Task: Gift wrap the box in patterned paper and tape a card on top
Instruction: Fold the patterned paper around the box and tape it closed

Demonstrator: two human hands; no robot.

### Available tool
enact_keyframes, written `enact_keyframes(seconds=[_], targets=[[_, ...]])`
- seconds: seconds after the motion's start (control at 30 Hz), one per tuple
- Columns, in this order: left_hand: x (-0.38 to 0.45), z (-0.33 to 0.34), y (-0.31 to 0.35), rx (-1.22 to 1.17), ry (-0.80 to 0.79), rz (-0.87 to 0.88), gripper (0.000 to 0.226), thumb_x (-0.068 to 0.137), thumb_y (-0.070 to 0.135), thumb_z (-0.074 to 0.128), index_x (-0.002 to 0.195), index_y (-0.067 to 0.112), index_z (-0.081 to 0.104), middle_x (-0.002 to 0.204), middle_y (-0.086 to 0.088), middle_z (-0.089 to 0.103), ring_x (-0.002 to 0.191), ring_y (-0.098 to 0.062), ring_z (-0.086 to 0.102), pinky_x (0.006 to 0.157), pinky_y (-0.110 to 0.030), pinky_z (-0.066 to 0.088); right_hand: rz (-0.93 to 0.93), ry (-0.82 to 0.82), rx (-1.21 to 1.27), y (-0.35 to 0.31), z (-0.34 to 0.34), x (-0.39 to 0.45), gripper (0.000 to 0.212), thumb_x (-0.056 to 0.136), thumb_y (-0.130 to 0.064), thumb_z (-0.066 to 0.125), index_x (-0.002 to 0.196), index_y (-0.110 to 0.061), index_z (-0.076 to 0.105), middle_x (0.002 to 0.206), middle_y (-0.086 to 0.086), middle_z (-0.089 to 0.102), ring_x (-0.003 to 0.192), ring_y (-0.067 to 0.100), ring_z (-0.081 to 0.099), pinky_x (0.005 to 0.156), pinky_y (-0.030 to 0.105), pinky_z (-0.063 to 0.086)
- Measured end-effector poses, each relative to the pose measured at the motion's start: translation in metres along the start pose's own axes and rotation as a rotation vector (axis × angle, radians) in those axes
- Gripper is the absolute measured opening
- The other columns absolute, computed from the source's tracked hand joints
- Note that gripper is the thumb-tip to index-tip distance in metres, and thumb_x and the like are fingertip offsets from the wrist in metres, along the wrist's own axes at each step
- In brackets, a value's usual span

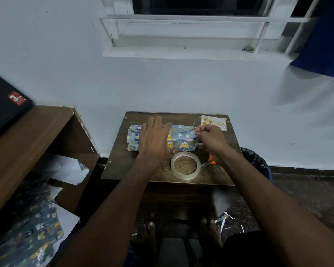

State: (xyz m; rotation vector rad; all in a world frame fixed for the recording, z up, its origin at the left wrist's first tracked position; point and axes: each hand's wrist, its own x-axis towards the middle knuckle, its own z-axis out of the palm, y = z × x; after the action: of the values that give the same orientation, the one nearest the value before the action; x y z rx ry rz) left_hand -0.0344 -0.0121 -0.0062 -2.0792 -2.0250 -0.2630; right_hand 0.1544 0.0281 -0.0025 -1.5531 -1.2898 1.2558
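Patterned box [181, 140] (wrapped), under left hand [154, 139]

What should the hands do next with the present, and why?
Probably press the right-end flap flat and tape it. The left hand lies flat on the box, the right hand pinches at that end, and the tape sits close by.

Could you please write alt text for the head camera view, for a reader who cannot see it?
A person's left hand presses flat on a box wrapped in patterned paper on a small wooden table, while the right hand pinches the paper at the box's right end. A tape roll lies in front of the box, and a card lies at the table's far right corner.
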Motion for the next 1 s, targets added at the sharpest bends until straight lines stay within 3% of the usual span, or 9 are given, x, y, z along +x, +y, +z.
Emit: enact_keyframes(seconds=[0.13, 0.3, 0.43, 0.63, 0.73, 0.87, 1.0], targets=[[0.000, 0.000, -0.003, -0.067, -0.030, -0.020, 0.086, 0.079, 0.059, 0.083, 0.150, 0.027, 0.046, 0.137, -0.006, 0.046, 0.127, -0.026, 0.045, 0.102, -0.042, 0.040, 0.134, 0.017, 0.177, -0.011, 0.007, 0.000, 0.032, 0.096, 0.004, 0.046, 0.113, -0.008, 0.070, 0.108, 0.010, 0.074, 0.088, 0.018, 0.070, 0.061, 0.029, 0.055], [0.001, -0.002, -0.004, -0.110, -0.054, -0.039, 0.089, 0.080, 0.068, 0.078, 0.152, 0.027, 0.044, 0.143, -0.004, 0.044, 0.133, -0.025, 0.042, 0.109, -0.043, 0.038, 0.199, 0.047, 0.311, -0.012, 0.007, 0.000, 0.025, 0.094, -0.005, 0.058, 0.114, -0.007, 0.074, 0.096, 0.007, 0.077, 0.073, 0.016, 0.070, 0.055, 0.025, 0.052], [0.002, -0.002, -0.003, -0.126, -0.058, -0.047, 0.090, 0.081, 0.071, 0.075, 0.153, 0.028, 0.043, 0.145, -0.004, 0.044, 0.133, -0.025, 0.041, 0.110, -0.043, 0.037, 0.223, 0.039, 0.333, -0.012, 0.006, 0.001, 0.029, 0.087, -0.002, 0.064, 0.114, -0.003, 0.073, 0.092, 0.010, 0.073, 0.082, 0.023, 0.064, 0.062, 0.028, 0.049], [0.002, -0.001, -0.001, -0.129, -0.058, -0.040, 0.090, 0.080, 0.072, 0.075, 0.153, 0.029, 0.044, 0.142, -0.003, 0.044, 0.132, -0.025, 0.042, 0.109, -0.043, 0.038, 0.350, -0.037, 0.400, -0.008, 0.007, 0.010, 0.018, 0.089, -0.015, 0.062, 0.105, -0.014, 0.071, 0.095, 0.004, 0.066, 0.091, 0.022, 0.055, 0.077, 0.033, 0.049], [0.003, -0.001, 0.000, -0.141, -0.057, -0.043, 0.091, 0.080, 0.074, 0.073, 0.153, 0.029, 0.044, 0.141, -0.003, 0.045, 0.132, -0.025, 0.042, 0.109, -0.043, 0.037, 0.362, -0.042, 0.381, -0.008, 0.011, 0.011, 0.009, 0.088, -0.017, 0.066, 0.096, -0.016, 0.069, 0.100, 0.007, 0.067, 0.087, 0.021, 0.056, 0.069, 0.030, 0.047], [0.007, 0.000, 0.005, -0.181, -0.056, -0.062, 0.088, 0.083, 0.077, 0.067, 0.153, 0.029, 0.045, 0.143, -0.003, 0.045, 0.134, -0.025, 0.041, 0.109, -0.043, 0.038, 0.312, 0.003, 0.312, -0.009, 0.010, 0.013, 0.019, 0.085, -0.018, 0.074, 0.102, -0.012, 0.072, 0.088, 0.006, 0.073, 0.073, 0.019, 0.063, 0.059, 0.029, 0.045], [0.010, 0.000, 0.011, -0.184, -0.059, -0.085, 0.082, 0.089, 0.077, 0.059, 0.153, 0.027, 0.046, 0.145, -0.005, 0.046, 0.136, -0.025, 0.041, 0.109, -0.045, 0.039, 0.296, 0.007, 0.289, -0.009, 0.007, 0.013, 0.023, 0.083, -0.019, 0.079, 0.102, -0.010, 0.073, 0.093, 0.008, 0.071, 0.085, 0.023, 0.060, 0.064, 0.031, 0.044]])
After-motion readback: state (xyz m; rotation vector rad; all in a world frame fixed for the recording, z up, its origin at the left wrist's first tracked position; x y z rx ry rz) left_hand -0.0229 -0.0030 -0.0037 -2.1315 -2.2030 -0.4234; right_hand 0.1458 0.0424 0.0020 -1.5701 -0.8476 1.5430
